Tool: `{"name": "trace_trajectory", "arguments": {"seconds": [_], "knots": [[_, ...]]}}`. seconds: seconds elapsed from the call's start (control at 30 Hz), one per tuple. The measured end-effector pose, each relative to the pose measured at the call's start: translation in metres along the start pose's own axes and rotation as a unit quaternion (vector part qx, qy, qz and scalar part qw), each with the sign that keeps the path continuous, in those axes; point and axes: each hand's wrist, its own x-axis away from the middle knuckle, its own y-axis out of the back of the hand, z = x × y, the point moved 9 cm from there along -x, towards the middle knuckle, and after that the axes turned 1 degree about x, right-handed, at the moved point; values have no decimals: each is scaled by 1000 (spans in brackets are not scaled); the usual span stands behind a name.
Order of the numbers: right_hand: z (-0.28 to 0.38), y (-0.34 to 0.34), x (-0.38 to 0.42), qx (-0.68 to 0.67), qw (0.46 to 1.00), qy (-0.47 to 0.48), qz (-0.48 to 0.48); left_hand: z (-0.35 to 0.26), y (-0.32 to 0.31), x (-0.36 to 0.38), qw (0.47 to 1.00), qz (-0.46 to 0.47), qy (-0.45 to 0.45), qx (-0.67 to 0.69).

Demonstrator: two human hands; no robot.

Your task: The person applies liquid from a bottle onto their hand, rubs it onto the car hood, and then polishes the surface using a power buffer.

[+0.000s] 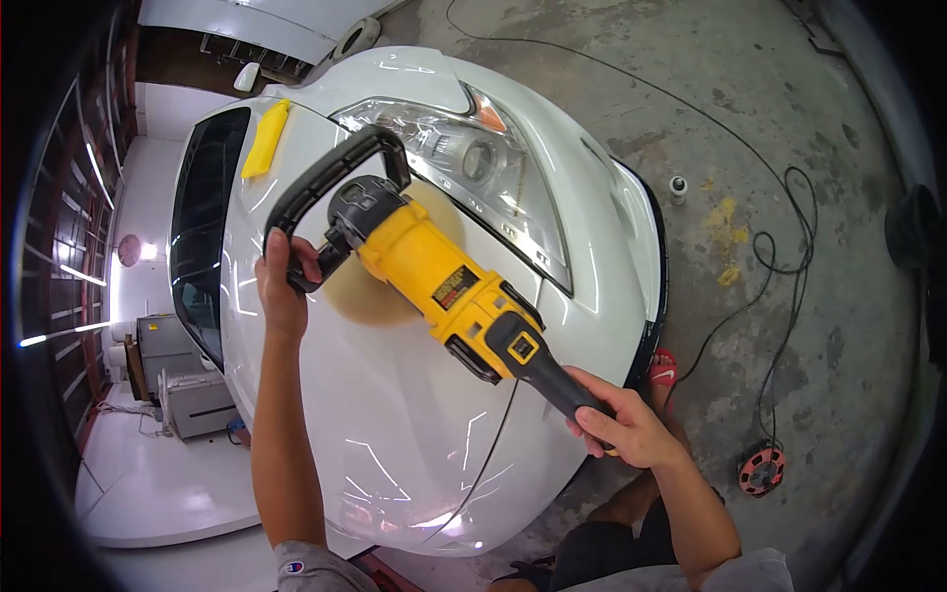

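A yellow and black car polisher (434, 266) lies across the view above the white car hood (395, 424). Its round pale pad (370, 296) shows partly beneath the tool head and looks blurred; the rest of it is hidden. My left hand (286, 281) is wrapped round the black loop handle (326, 178) at the front. Round the rear black grip (557, 385), my right hand (621, 424) is closed. Just beyond the pad is the car's clear headlight (464, 158).
A yellow cloth (265, 138) rests on the car near the windshield. On the concrete floor are a small bottle (678, 189), yellow crumbs (728, 232), a looping black cable (789, 286) and a red cord reel (763, 469). A red sandal (664, 370) shows by the bumper.
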Motion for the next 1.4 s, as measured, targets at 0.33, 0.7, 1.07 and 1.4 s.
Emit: {"name": "trace_trajectory", "arguments": {"seconds": [0.33,0.7,1.07,1.4], "knots": [[-39,23,58,8,998,15,-57,-4,-54,41,999,23,9,-21],[-48,8,60,-46,997,8,-58,-9,-49,36,997,41,40,-55],[26,-23,-49,-32,999,9,9,-14,7,-84,998,39,29,-44],[54,-25,-104,21,999,34,25,-13,35,-129,999,22,33,-24]]}}
